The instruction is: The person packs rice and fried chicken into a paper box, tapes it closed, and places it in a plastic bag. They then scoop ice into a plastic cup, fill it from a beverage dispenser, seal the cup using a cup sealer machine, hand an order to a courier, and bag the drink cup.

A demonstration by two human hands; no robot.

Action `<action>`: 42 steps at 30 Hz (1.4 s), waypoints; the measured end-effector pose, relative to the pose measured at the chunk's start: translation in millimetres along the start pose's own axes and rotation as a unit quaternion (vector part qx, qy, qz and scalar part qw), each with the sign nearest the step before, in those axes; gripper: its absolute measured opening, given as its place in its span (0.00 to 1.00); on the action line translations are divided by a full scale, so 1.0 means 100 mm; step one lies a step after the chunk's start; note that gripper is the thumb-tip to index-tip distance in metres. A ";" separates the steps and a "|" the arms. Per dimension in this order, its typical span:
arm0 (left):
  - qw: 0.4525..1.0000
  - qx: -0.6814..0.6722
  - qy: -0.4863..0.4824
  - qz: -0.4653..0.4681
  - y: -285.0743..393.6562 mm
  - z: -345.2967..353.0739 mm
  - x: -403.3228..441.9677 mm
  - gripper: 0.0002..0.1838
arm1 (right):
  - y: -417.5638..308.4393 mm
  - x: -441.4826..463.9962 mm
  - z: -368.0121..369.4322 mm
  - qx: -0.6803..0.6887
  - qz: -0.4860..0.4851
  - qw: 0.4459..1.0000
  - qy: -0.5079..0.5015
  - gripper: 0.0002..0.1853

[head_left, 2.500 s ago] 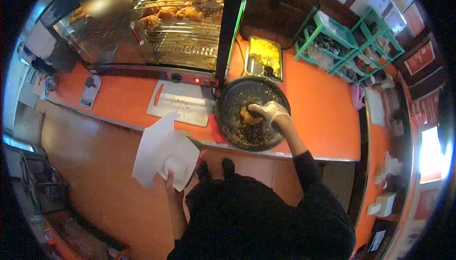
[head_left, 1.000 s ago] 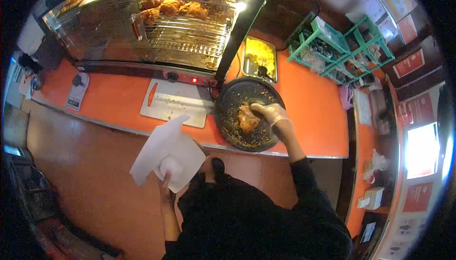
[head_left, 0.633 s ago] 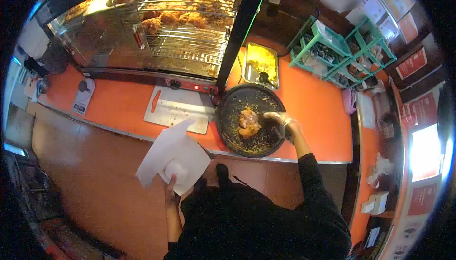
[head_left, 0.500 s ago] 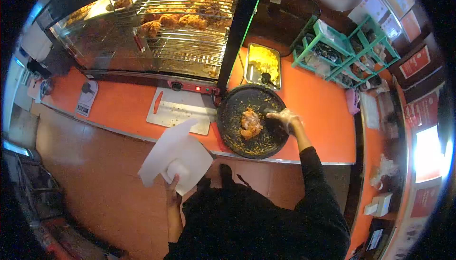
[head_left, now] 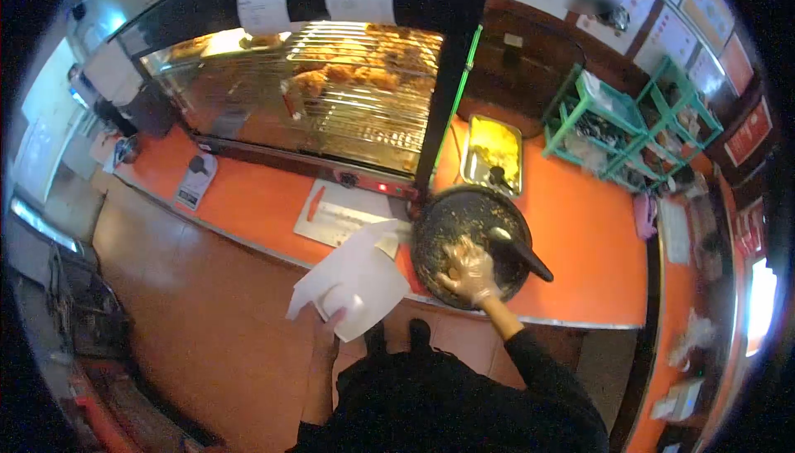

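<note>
My left hand grips an open white takeaway box from below, with sheets of white paper standing up out of it. My gloved right hand reaches into a large black mortar on the counter, its fingers curled round a piece of fried chicken that they mostly hide. Crumbs stick to the bowl's inner wall. A dark pestle leans in the right side of the mortar, its end jutting past the rim, apart from my hand.
Behind the mortar stands a metal tray of yellow food with a dark-handled utensil. A white cutting board with a red-handled knife lies to the left. The lit warming cabinet holds fried chicken. Green baskets stand back right.
My right hand has let go of the pestle and moved left onto the chicken. The pestle now rests against the rim. My left hand keeps the box; the view has shifted.
</note>
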State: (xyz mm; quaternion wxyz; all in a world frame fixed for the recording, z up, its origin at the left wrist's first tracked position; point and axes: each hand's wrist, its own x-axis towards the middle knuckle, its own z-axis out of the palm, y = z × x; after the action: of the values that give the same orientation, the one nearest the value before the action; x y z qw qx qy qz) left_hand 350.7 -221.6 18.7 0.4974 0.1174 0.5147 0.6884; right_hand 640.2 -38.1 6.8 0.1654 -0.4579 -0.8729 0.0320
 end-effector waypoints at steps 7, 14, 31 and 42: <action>0.978 0.191 0.005 0.079 0.02 0.05 0.22 0.35 | 0.30 -0.16 0.24 -0.046 -0.047 0.998 -0.003 0.18; 0.979 0.164 0.048 0.115 0.11 0.32 0.15 0.39 | 0.20 0.12 0.19 0.299 0.244 0.912 0.143 0.11; 0.925 0.291 0.085 0.227 0.13 0.22 0.18 0.40 | -1.65 0.69 -0.50 0.128 -0.162 0.972 0.109 0.17; 0.906 0.341 -0.108 0.227 0.51 0.29 0.30 0.39 | -1.14 0.57 0.59 0.473 0.181 0.837 -0.207 0.26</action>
State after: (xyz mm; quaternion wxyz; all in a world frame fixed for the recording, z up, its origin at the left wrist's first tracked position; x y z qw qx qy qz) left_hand 327.0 -179.4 63.6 0.3105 0.4671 0.6204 0.5482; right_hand 501.4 -52.2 -10.1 0.1691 -0.4562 -0.6670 0.5643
